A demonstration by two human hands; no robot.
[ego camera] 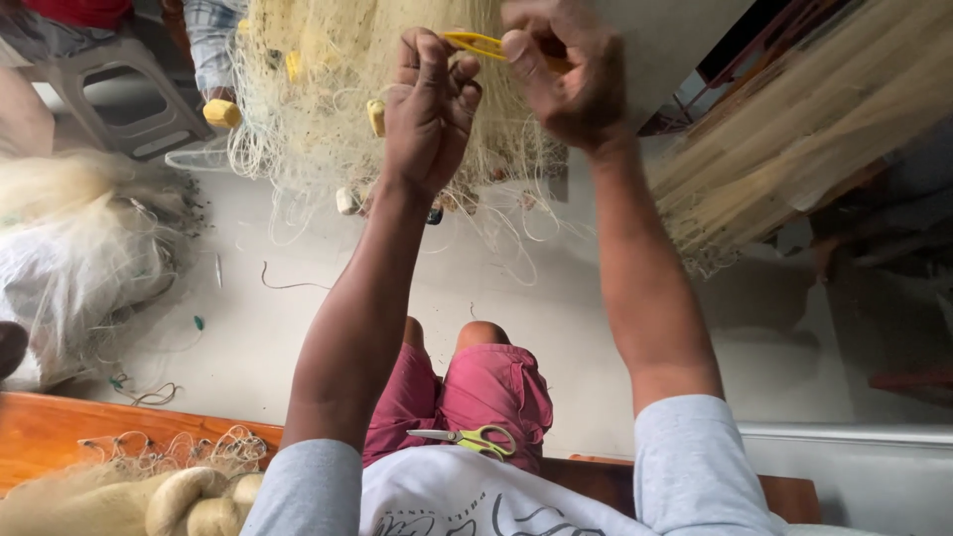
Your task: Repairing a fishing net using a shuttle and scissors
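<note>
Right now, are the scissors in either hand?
No. The scissors lie on the person's lap, while the right hand pinches a yellow netting needle and the left hand grips the fishing net.

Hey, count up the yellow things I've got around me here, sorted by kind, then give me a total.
Yellow netting needle, pinched in the right hand beside the left hand: 1
Yellow foam floats on the net, and: 2
Scissors with yellow-green handles on the lap: 1
Total: 4
</note>
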